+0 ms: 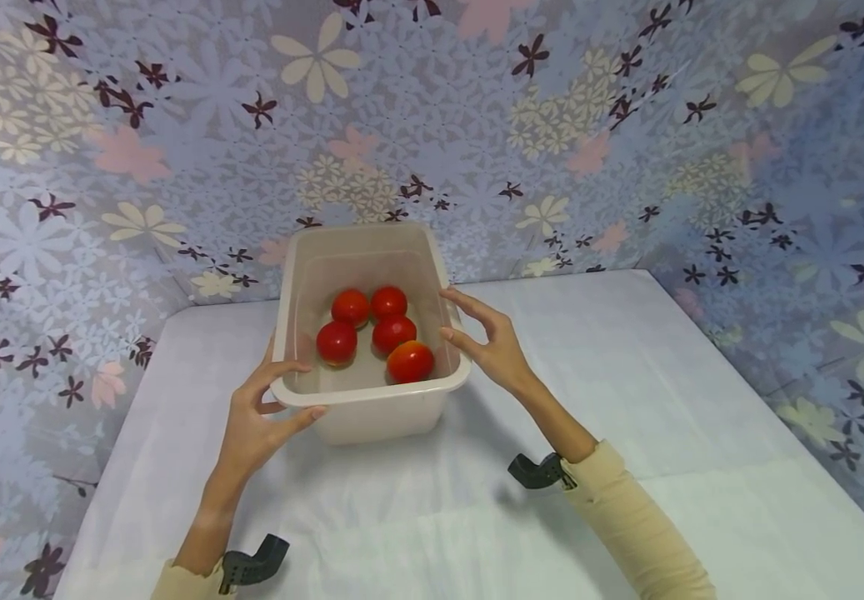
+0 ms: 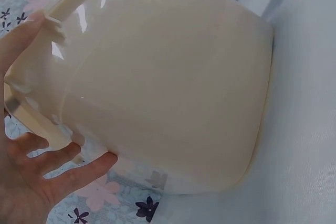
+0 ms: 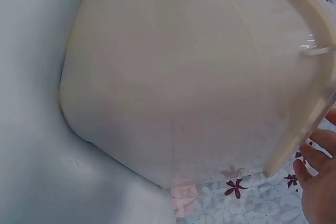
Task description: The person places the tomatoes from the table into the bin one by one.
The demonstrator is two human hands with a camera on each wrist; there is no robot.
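Observation:
A cream plastic bin (image 1: 379, 412) stands upright on the white-covered table. Several glossy red round fruits (image 1: 337, 342) lie loose on its floor; whether they are tomatoes or apples I cannot tell. At the bin's near left corner, my left hand (image 1: 252, 421) grips the rim, with a finger over the inside and the thumb along the front. In the left wrist view its other fingers spread against the bin's outer wall (image 2: 168, 77). My right hand (image 1: 499, 346) holds the right rim, index finger and thumb over the edge. The right wrist view partly cuts off that hand (image 3: 320, 182).
A white cloth (image 1: 626, 375) covers the table. Flower-patterned fabric (image 1: 476, 167) rises behind the bin and along both sides. Black wrist mounts (image 1: 255, 562) sit at the ends of the beige sleeves (image 1: 634, 525).

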